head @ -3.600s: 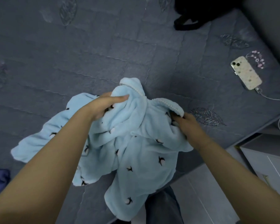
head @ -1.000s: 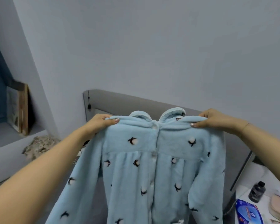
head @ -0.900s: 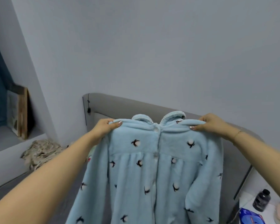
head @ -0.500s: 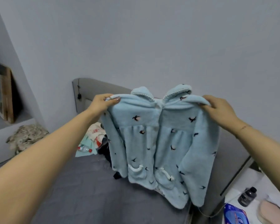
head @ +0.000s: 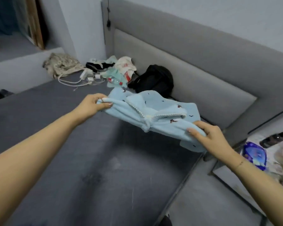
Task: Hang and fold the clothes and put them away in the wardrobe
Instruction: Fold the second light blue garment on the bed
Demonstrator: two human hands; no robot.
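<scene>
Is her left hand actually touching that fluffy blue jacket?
Touching. The head view shows the left hand pinching one shoulder edge of the light blue jacket, fabric caught between thumb and fingers.

I see soft, even, rather dim indoor light with no glare and only faint shadows. Wide-angle bending curves the headboard, and the right edge near the nightstand smears with blur.
</scene>
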